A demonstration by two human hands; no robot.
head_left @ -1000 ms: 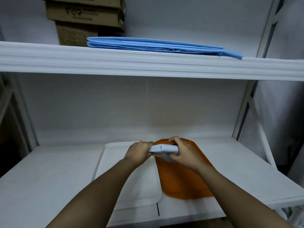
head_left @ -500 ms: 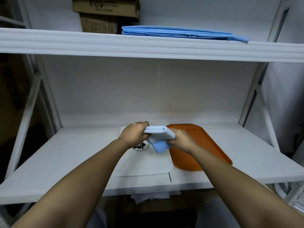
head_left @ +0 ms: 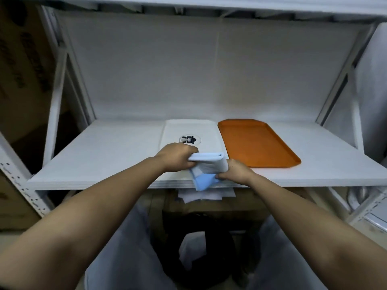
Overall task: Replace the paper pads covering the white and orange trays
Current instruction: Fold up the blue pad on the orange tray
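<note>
**Used pad folded and drawn off the trays**

My left hand and right hand both grip the folded pad, now pulled back to the shelf front edge, a blue corner hanging loose. A second ago it sat over the tray seam. White tray and orange tray lie bare, side by side. Judgement: removal complete; fresh pads outstanding.

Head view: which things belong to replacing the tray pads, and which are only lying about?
Belong to the job:
folded pad, held by left hand and right hand
white tray
orange tray

Lying about:
papers under the shelf
black bin below
</note>
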